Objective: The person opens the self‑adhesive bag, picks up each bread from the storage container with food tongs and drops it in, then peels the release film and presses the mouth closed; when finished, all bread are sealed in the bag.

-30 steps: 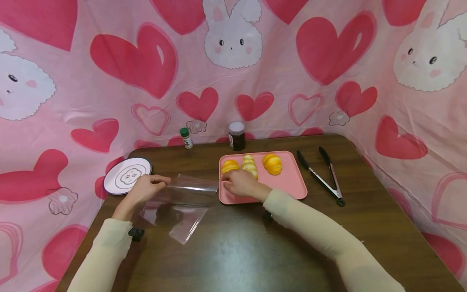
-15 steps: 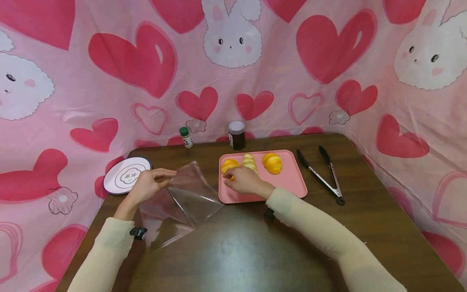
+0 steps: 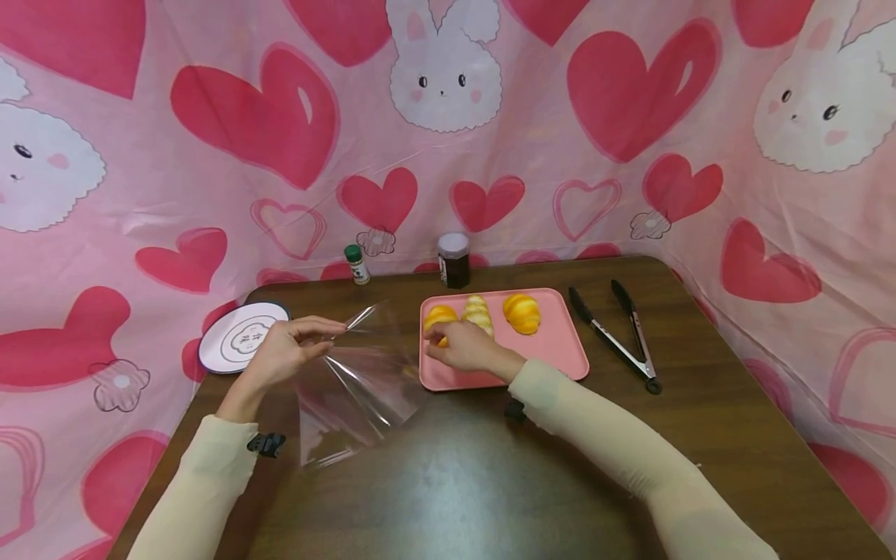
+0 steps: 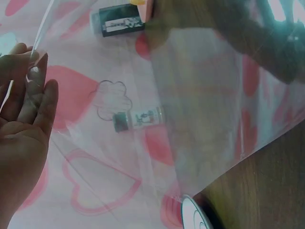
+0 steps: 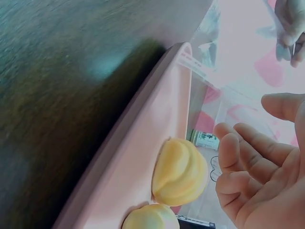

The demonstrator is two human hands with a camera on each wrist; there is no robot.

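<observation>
My left hand [image 3: 280, 351] pinches a clear plastic bag [image 3: 357, 393] between thumb and fingers, and the film hangs down over the table's left part. In the left wrist view the transparent sheet [image 4: 205, 109] spreads across most of the picture. My right hand [image 3: 467, 350] hovers over the left end of a pink tray [image 3: 549, 359], its fingers loosely bent around nothing. On that tray lie an orange bread roll [image 3: 439, 313], partly behind the hand, a pale twisted roll [image 3: 477, 308] and another orange roll [image 3: 522, 313]. The right wrist view shows a roll [image 5: 180, 172] just beyond the fingertips.
A white plate [image 3: 234, 338] with a dark rim stands at the left edge. Along the back are a green-capped shaker [image 3: 358, 266] and a dark jar with a pale lid [image 3: 454, 262]. Black-tipped tongs [image 3: 633, 351] lie spread right of the tray. Patterned pink cloth surrounds the table.
The plastic bag has been lifted from lying flatter and now hangs from my left hand, which moved slightly right and up. My right hand stays over the tray, nearly still.
</observation>
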